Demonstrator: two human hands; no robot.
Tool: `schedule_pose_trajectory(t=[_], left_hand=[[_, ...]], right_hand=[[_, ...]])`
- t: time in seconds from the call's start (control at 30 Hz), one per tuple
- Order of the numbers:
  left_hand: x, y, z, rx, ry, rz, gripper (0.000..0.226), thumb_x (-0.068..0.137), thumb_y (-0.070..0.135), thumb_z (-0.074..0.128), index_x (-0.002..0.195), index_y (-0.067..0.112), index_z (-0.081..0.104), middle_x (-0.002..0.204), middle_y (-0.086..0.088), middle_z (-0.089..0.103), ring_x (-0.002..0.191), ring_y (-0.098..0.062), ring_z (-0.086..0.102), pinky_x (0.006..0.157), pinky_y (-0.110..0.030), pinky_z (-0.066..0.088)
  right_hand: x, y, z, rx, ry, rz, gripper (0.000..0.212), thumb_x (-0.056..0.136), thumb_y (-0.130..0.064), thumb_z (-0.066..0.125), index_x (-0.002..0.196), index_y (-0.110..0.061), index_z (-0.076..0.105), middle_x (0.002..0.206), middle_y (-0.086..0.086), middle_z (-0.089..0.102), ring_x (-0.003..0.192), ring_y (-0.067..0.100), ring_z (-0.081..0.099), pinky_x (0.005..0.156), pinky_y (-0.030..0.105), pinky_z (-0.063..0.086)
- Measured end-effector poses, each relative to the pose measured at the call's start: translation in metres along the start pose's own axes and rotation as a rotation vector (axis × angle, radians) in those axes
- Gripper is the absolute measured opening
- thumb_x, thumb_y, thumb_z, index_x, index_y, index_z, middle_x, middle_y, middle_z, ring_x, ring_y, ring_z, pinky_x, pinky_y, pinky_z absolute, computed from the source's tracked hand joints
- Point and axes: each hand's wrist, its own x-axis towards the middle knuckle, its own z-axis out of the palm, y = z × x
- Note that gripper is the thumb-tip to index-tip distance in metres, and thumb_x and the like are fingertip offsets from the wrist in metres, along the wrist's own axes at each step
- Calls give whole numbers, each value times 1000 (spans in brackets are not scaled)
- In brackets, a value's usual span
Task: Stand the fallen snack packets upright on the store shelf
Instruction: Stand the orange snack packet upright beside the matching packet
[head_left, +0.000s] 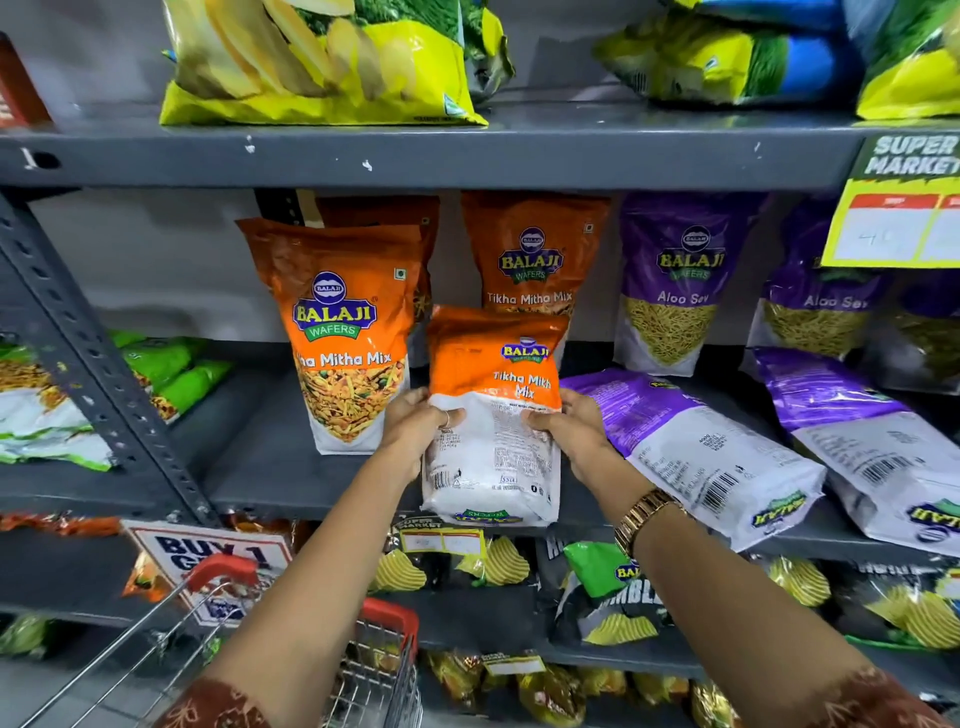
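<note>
Here both hands, left hand (415, 423) and right hand (574, 426), clasp an orange Tikha Mitha packet (493, 415) by its sides, back panel showing, over the grey shelf (270, 457) front edge. At two o'clock of it lie two purple packets (691, 447), flat

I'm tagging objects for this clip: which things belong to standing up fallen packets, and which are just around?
Job:
orange packet, held by left hand and right hand
two fallen purple packets
shelf

Not involved:
upright orange packets
shopping cart
price tag
</note>
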Motion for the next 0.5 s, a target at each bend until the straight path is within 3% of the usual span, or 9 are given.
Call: schedule_pose_trajectory(t=[0.07, 0.13, 0.27, 0.33, 0.5], left_hand=[[-6, 6, 1, -15, -19, 71, 40, 71, -14, 65, 108, 1, 61, 100, -6, 62, 82, -18, 59, 60, -13, 48], [-10, 11, 5, -25, -16, 132, 52, 71, -16, 64, 119, 1, 55, 106, -7, 61, 94, -20, 57, 68, -16, 48], [-10, 20, 12, -52, 21, 238, 71, 67, -20, 63, 129, 10, 49, 108, -3, 60, 97, -19, 58, 67, -19, 50], [-6, 26, 18, -91, 50, 276, 76, 66, -22, 62, 134, 9, 43, 109, -2, 57, 97, -18, 56, 60, -11, 52], [4, 17, 27, -213, 91, 201, 65, 69, -20, 60, 127, 5, 48, 110, -9, 60, 94, -18, 57, 57, -9, 51]], right_hand=[[-4, -5, -1, 33, 1, -55, 35, 71, 10, 68, 103, -2, 60, 114, 20, 66, 98, 28, 64, 88, 36, 50], [-7, -10, -3, 30, 21, -114, 33, 71, 8, 69, 98, -9, 59, 111, 18, 66, 95, 26, 63, 87, 38, 52], [-1, -23, -6, -8, 98, -235, 42, 67, 8, 73, 96, -15, 53, 105, 12, 66, 98, 27, 64, 88, 43, 53], [5, -26, -9, -41, 120, -278, 44, 66, 8, 72, 96, -16, 52, 104, 13, 67, 99, 29, 64, 90, 46, 53], [11, -17, -14, -108, 93, -272, 36, 73, 2, 70, 99, -15, 50, 111, 19, 65, 105, 32, 62, 94, 52, 49]])
